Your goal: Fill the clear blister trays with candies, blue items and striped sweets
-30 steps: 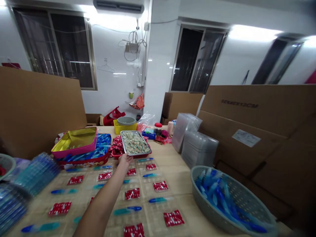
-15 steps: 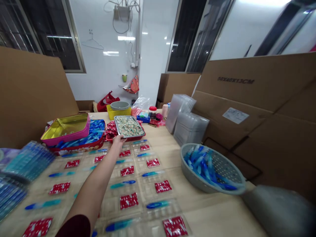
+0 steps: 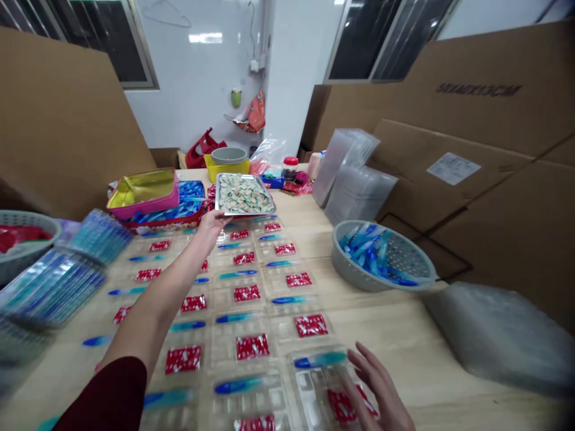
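My left hand (image 3: 212, 227) reaches far across the table, its fingers closed on the near left corner of a shallow metal tray (image 3: 251, 212). Many small pale, green-edged pieces (image 3: 245, 193) fill that tray. Close to me, my right hand (image 3: 377, 389) hovers at the lower right with fingers spread, blurred. Beneath it is a clear plastic blister tray (image 3: 305, 395) with a blue pen-like item (image 3: 321, 359) and a red packet (image 3: 339, 406); whether the fingers touch them I cannot tell. Rows of similar clear trays, each with blue item and red packet, cover the table.
A grey colander (image 3: 381, 287) of blue items stands at right, near stacked clear plastic trays (image 3: 359, 191). Back left, a pink container (image 3: 144, 203) rests on a box of blue items. Bundled blue packs (image 3: 63, 284) lie left. Cardboard (image 3: 471, 131) borders the right side.
The view has tipped downward. My right hand has come into sight at the lower right, over the nearest blister tray. My left hand stays at the metal tray's corner.
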`<state>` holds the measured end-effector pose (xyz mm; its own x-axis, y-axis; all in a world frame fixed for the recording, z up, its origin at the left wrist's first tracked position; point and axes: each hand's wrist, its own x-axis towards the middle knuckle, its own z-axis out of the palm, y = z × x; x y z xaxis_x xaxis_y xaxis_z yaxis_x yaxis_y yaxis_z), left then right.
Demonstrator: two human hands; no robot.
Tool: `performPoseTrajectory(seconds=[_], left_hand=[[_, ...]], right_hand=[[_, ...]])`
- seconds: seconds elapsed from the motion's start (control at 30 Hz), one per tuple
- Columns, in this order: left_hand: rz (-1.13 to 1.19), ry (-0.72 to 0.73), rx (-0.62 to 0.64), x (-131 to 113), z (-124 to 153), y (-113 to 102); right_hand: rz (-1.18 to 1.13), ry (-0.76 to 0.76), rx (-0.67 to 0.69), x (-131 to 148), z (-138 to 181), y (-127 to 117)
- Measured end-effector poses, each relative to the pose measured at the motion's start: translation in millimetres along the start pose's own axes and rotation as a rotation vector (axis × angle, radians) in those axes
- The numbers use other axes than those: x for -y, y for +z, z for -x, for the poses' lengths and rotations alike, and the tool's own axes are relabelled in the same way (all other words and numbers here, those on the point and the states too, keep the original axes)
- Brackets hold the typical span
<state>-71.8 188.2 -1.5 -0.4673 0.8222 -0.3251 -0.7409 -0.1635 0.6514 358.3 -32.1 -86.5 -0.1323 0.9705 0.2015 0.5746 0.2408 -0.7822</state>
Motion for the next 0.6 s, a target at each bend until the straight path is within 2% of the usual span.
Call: performPoseTrajectory(seconds=[0.1, 0.3, 0.47, 0.6], left_hand=[[-0.012, -0.004, 0.017, -13.0, 56.9, -19.8], [-0.025, -0.021, 0.011, -18.4, 190.3, -79.6], [-0.078, -0.027, -0.002, 6.8, 287.9, -129.7], [-0.089, 0.005, -0.038, 38.3, 341.7, -158.9]], right_hand=[[-0.162, 0.027, -0.019, 21.1, -15.7, 5.4], [-0.633, 0.22, 0.124, 68.4, -41.1, 31.9], [-0.917, 0.332, 0.238, 94.3, -33.1, 57.7], [-0.905, 0.352, 0.353, 95.5, -11.9, 59.8]])
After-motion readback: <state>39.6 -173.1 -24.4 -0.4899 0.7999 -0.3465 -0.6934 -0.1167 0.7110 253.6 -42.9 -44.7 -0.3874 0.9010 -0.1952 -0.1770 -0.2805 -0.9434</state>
